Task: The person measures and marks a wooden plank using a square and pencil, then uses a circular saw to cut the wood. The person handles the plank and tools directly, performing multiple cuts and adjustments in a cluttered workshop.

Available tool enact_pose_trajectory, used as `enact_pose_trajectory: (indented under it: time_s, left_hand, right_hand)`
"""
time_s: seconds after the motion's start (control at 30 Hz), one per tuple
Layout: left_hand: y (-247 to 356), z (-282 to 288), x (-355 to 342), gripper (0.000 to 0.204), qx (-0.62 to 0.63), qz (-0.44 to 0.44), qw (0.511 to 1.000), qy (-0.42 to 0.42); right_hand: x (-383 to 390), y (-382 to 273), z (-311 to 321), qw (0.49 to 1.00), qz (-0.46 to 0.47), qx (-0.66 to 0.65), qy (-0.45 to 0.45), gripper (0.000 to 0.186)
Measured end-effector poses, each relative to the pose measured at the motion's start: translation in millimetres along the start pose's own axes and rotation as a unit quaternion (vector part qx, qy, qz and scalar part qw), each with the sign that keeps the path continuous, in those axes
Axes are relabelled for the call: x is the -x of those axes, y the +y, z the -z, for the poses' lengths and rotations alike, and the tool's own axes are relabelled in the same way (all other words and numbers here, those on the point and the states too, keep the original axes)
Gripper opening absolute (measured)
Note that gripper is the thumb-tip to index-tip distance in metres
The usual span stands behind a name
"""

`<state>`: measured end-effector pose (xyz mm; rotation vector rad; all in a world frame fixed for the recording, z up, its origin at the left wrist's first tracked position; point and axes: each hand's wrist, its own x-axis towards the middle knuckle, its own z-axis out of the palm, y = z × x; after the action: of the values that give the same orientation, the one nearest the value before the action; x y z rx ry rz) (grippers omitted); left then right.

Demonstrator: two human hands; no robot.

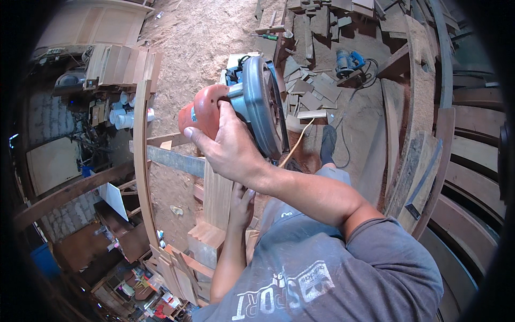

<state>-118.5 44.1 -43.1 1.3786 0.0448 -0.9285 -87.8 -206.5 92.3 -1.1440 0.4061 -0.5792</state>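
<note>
Floor (171, 32): brown and dusty, scattered with sawdust and wood pieces.
Plank stack (475, 158): broad boards along the right rim, gaps between them.
Shirt (343, 268): grey, with pale print, on the person at lower right.
Offcuts (314, 88): small flat pieces strewn over the floor beyond the saw.
Narrow beam (141, 161): long and light brown, left of the saw.
Circular saw (257, 102): the tool in hand, near the middle of the view, with orange-red housing and blue-grey guard; whether it touches the wood beneath, I cannot tell.
Pale board (216, 196): below the saw, partly hidden by it.
Right hand (233, 150): fingers wrapped around the saw's orange-red housing, thumb along its near side.
Left hand (241, 208): lower down, beside the pale board's right edge; whether its fingers grip the board, I cannot tell.
Router (347, 63): blue and metallic, beyond the offcuts, dark cord trailing.
White buckets (126, 119): just left of the narrow beam.
Yellow cord (298, 144): curving beside the saw.
Screwdriver (271, 37): green-handled, near the top.
</note>
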Motion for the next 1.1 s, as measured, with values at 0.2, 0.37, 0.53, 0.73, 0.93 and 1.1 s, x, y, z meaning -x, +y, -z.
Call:
enact_pose_trajectory:
  time_s: [0.2, 0.37, 0.53, 0.73, 0.93, 1.1]
  left_hand:
    - [151.9, -4.4, 99.9, 0.036, -0.075, 0.049, 0.996, -0.016]
    - [195.7, 2.3, 118.7, 0.051, -0.163, 0.161, 0.973, 0.031]
    - [135.9, 11.8, 86.1, 0.072, -0.168, 0.117, 0.974, 0.093]
    - [109.5, 68.1, 13.9, 0.044, -0.340, -0.023, 0.935, 0.095]
    - [110.3, 91.3, -62.3, 0.029, -0.454, -0.271, 0.823, 0.207]
    - [107.5, 54.2, -52.0, 0.030, -0.435, -0.413, 0.734, 0.320]
  right_hand:
    - [-0.5, -9.1, 7.0, 1.000, -0.005, -0.021, 0.012, 0.056]
    - [18.5, -4.6, 0.3, 0.999, -0.023, -0.030, -0.004, 0.058]
    - [31.1, 8.0, -7.2, 0.999, -0.041, -0.021, -0.018, 0.050]
    - [24.7, 29.9, -13.5, 0.998, -0.009, -0.041, 0.037, 0.050]
    - [0.8, 50.9, -27.2, 0.993, 0.007, -0.061, 0.100, 0.053]
    - [-14.8, 75.4, -34.5, 0.993, 0.001, -0.057, 0.102, 0.054]
